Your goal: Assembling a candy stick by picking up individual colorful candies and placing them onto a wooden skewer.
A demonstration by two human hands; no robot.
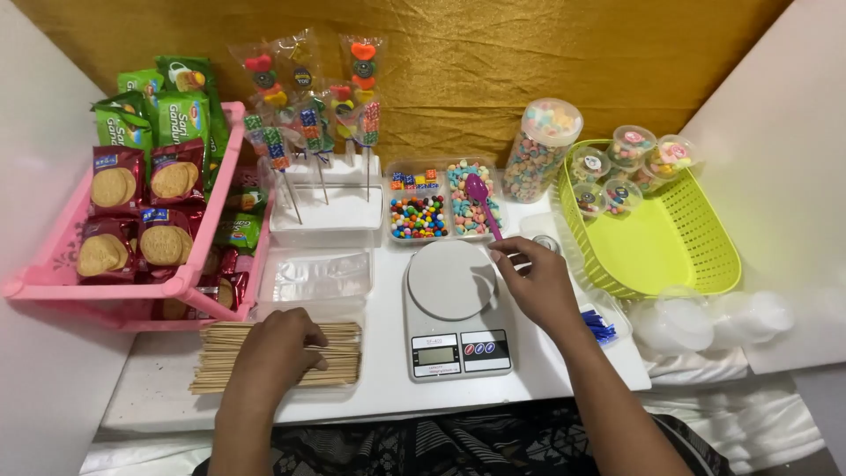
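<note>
Two hands are at work over the white worktop (388, 388) in the head view. My left hand (280, 348) lies palm down on a flat stack of thin wooden skewers (344, 357), its fingers curled loosely over the sticks; I cannot tell whether it has actually pinched one. My right hand (539, 284) is just right of the round platform of a small white kitchen scale (454, 304), with thumb and forefinger closed on the lower end of a purple spoon (481, 201). The spoon's handle slants up and left from my fingertips, and its bowl rests in the right-hand compartment of a clear divided candy tray (441, 207), on pastel sweets. The tray's left side holds round multicoloured candies, with little cube-shaped ones behind them.

Left of the tray stands a white block (324, 211) with finished candy skewers (308, 115) stuck upright in it, each wrapped in clear film. Just in front of it lies a pile of clear plastic sleeves (319, 275). At the far left, a pink basket (207, 256) is packed with red and green biscuit packets (145, 176).

Right of the tray is a tall clear jar (542, 150) of pastel ring sweets. Beside it sits a lime-green basket (679, 242), with small lidded cups of sweets (630, 159) gathered at its far end. Empty clear cups (705, 317) lie near the basket's front edge.
</note>
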